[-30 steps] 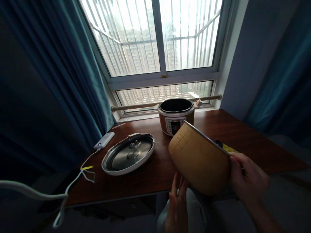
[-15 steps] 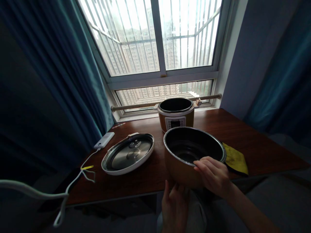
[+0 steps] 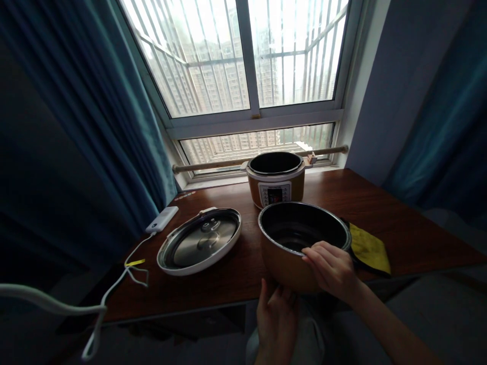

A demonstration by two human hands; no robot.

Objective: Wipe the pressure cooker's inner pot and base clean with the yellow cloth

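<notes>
Bare arms and pale gray cloth [image 3: 307, 337]
The left hand [image 3: 277, 317] and the right hand [image 3: 332, 269] have nothing on them, and the right arm [image 3: 384, 317] is bare too. The cloth is down low, by the lap. It looks soft, with a few folds. It is too dark to tell what kind of clothes it is.

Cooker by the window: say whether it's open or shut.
Open: nothing covers the cooker's top, and its dark inside shows.
</notes>
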